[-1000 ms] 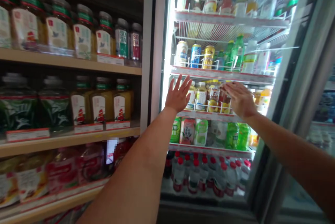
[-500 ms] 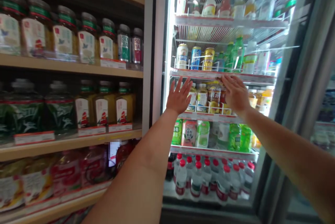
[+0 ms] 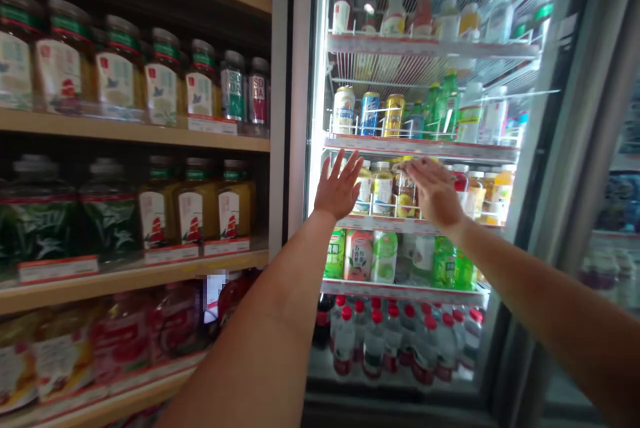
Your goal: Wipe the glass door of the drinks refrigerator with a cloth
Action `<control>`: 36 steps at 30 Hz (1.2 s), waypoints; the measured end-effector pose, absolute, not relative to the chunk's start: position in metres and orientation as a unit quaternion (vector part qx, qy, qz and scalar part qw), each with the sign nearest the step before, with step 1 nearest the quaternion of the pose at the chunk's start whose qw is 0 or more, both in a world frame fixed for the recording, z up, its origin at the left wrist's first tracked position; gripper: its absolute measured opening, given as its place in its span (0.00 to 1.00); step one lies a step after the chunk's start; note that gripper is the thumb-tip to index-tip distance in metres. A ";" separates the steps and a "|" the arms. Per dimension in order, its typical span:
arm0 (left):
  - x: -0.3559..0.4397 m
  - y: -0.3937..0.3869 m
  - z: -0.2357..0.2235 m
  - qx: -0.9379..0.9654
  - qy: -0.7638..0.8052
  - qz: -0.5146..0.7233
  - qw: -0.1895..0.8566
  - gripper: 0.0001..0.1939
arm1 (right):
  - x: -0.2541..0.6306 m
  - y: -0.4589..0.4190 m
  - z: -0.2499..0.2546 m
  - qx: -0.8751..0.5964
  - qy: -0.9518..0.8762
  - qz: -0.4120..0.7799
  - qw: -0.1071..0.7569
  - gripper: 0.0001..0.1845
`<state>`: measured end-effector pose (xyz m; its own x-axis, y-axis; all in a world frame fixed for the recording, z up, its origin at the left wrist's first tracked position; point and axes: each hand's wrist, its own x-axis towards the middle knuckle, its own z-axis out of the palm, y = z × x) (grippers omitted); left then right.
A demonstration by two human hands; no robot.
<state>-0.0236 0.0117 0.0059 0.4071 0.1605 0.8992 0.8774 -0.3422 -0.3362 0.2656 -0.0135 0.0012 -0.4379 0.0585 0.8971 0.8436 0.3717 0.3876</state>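
Both arms reach forward to a lit drinks fridge (image 3: 393,144). My left hand (image 3: 337,187) is raised, palm forward and fingers spread, with nothing in it. It is in front of the left end of the shelf of bottled drinks (image 3: 383,188). Further right, my right hand (image 3: 436,193) is angled leftward, its fingers stretched out flat and no held object visible. It hides part of that shelf's middle. Whether either hand touches the glass, I cannot tell.
Cans (image 3: 370,113) and green bottles (image 3: 449,101) stand on the shelf above the hands. Cartons (image 3: 359,255) and red-capped water bottles (image 3: 373,345) fill the lower levels. On the left, a wooden shelf unit (image 3: 135,131) carries large bottles. A metal frame (image 3: 555,215) runs down the right.
My right hand has moved left and slightly down, nearer my left hand. The left hand stays almost in place. The view has shifted a little, so the shelves sit slightly further left.
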 end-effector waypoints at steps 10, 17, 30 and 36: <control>-0.023 0.010 0.007 -0.706 -0.372 -0.399 0.451 0.32 | 0.288 -0.015 0.018 -0.295 -0.701 -0.485 0.430 0.36; -0.024 0.012 0.006 -0.712 -0.359 -0.408 0.445 0.32 | 0.229 -0.021 0.017 -0.275 -0.766 -0.487 0.317 0.30; -0.023 0.011 0.007 -0.708 -0.366 -0.403 0.449 0.31 | 0.234 -0.025 0.022 -0.265 -0.777 -0.490 0.293 0.29; -0.022 0.013 0.006 -0.706 -0.357 -0.414 0.450 0.32 | 0.251 -0.026 0.012 -0.295 -0.738 -0.491 0.357 0.25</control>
